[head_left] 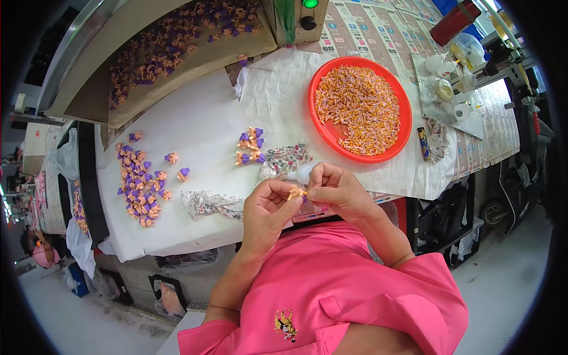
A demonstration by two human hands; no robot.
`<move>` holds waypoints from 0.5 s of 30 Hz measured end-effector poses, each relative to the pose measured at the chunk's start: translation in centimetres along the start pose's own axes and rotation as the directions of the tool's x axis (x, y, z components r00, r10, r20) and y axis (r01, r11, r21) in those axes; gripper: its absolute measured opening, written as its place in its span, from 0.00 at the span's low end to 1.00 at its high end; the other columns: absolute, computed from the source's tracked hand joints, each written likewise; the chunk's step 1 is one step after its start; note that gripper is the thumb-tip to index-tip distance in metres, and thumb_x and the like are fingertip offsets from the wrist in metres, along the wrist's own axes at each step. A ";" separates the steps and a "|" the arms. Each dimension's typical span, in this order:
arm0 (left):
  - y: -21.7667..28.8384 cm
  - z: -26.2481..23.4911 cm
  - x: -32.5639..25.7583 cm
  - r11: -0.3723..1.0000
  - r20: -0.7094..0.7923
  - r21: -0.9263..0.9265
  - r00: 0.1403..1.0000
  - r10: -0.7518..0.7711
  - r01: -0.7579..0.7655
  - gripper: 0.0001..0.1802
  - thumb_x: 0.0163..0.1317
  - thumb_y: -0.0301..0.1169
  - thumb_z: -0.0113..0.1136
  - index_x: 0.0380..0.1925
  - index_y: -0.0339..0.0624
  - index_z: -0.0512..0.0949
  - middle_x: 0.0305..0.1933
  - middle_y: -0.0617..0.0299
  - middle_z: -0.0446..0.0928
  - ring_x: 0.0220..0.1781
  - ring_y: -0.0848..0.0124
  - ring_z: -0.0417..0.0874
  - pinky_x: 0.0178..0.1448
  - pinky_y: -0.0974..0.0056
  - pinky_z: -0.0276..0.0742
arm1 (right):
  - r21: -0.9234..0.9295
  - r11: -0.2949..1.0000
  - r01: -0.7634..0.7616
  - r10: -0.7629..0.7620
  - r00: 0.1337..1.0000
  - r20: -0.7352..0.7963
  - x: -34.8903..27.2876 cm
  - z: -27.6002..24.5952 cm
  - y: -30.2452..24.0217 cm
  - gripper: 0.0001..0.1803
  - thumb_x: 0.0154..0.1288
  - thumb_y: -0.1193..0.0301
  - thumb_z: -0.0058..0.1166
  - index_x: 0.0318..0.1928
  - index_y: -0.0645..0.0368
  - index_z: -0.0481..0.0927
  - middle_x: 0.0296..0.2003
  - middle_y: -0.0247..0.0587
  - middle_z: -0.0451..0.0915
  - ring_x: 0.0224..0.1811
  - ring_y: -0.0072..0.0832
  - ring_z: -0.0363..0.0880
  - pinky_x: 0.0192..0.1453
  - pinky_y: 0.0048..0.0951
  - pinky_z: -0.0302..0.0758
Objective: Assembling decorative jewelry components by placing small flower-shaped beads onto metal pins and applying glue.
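Observation:
My left hand (267,210) and my right hand (335,190) meet above the near edge of the white-covered table (201,118). Both pinch one small orange and purple piece (297,193) between their fingertips. A small white squeeze bottle (300,173) lies under my right hand's fingers. Just beyond sits a small cluster of orange and purple pieces (250,145). A round red tray (328,133) heaped with small orange and pink parts (358,109) stands to the right of it.
A long scatter of orange and purple pieces (140,183) lies at the table's left. Two crumpled patterned bags (212,203) lie near my hands. A slanted bin (177,41) of more pieces and a control box (299,21) stand at the back. Bottles clutter the right side (447,89).

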State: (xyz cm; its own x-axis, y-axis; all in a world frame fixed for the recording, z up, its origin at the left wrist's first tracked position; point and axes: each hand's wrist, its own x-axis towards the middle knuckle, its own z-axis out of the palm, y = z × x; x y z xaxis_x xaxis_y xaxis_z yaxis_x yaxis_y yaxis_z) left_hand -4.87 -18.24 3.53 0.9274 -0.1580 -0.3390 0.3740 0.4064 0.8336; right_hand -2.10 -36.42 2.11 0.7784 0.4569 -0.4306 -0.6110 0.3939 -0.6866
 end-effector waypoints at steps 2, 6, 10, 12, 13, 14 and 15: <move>0.0 0.0 0.0 1.000 -0.007 0.008 1.000 0.002 -0.002 0.10 0.58 0.19 0.61 0.39 0.35 0.73 0.40 0.58 0.80 0.40 0.75 0.81 0.48 0.70 0.78 | -0.025 0.999 0.025 -0.025 1.000 -0.003 0.0 0.1 0.0 0.10 0.58 0.82 0.57 0.31 0.56 0.70 0.27 0.32 0.75 0.24 0.17 0.73 0.27 0.17 0.69; -0.1 -0.1 0.2 0.993 0.001 -0.065 0.995 -0.097 0.097 0.09 0.59 0.20 0.60 0.39 0.36 0.73 0.39 0.58 0.79 0.38 0.74 0.82 0.46 0.69 0.80 | -0.005 1.000 0.018 -0.018 1.000 0.016 0.0 0.1 -0.5 0.09 0.58 0.82 0.57 0.32 0.56 0.70 0.27 0.32 0.75 0.23 0.16 0.72 0.25 0.18 0.67; -0.1 0.1 0.3 0.968 0.029 -0.179 0.984 -0.176 0.179 0.08 0.61 0.21 0.59 0.40 0.36 0.73 0.38 0.59 0.79 0.38 0.73 0.82 0.45 0.68 0.81 | 0.157 0.984 -0.088 0.080 0.995 0.058 0.0 0.1 -0.9 0.09 0.59 0.81 0.57 0.33 0.56 0.70 0.26 0.31 0.74 0.22 0.15 0.70 0.24 0.18 0.65; -0.2 0.2 0.4 0.962 0.035 -0.197 0.982 -0.185 0.189 0.08 0.61 0.21 0.59 0.40 0.37 0.73 0.38 0.60 0.79 0.37 0.73 0.82 0.45 0.68 0.81 | 0.160 0.983 -0.095 0.088 0.995 0.046 -0.1 0.0 -0.8 0.09 0.59 0.81 0.57 0.34 0.57 0.70 0.26 0.30 0.74 0.22 0.16 0.71 0.24 0.18 0.65; -0.2 0.2 0.4 0.956 0.040 -0.215 0.980 -0.193 0.197 0.08 0.61 0.21 0.59 0.40 0.37 0.73 0.38 0.60 0.79 0.37 0.73 0.82 0.45 0.69 0.81 | 0.162 0.981 -0.103 0.098 0.995 0.036 -0.1 -0.1 -0.8 0.09 0.59 0.80 0.57 0.35 0.57 0.70 0.26 0.30 0.74 0.22 0.16 0.71 0.24 0.19 0.66; -0.3 0.3 0.5 0.957 0.040 -0.215 0.980 -0.193 0.197 0.08 0.61 0.21 0.59 0.40 0.37 0.73 0.38 0.60 0.79 0.37 0.73 0.82 0.45 0.69 0.81 | 0.163 0.981 -0.102 0.097 0.995 0.036 -0.1 -0.1 -0.9 0.09 0.59 0.80 0.57 0.35 0.57 0.70 0.26 0.30 0.74 0.22 0.16 0.71 0.24 0.19 0.66; -0.3 0.3 0.4 0.955 0.043 -0.219 0.980 -0.196 0.201 0.08 0.61 0.21 0.59 0.40 0.37 0.73 0.38 0.61 0.79 0.38 0.73 0.82 0.45 0.69 0.81 | 0.158 0.982 -0.104 0.101 0.994 0.031 -0.1 0.0 -1.0 0.09 0.59 0.80 0.57 0.36 0.57 0.70 0.26 0.30 0.75 0.22 0.16 0.72 0.25 0.19 0.68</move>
State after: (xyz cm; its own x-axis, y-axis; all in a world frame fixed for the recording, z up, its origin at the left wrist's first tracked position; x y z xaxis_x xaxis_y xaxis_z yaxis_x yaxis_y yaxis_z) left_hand -4.59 -18.74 3.23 0.8354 -0.2728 -0.4771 0.5420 0.5533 0.6325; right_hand -1.61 -36.91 2.82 0.7080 0.5185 -0.4795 -0.7041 0.4652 -0.5365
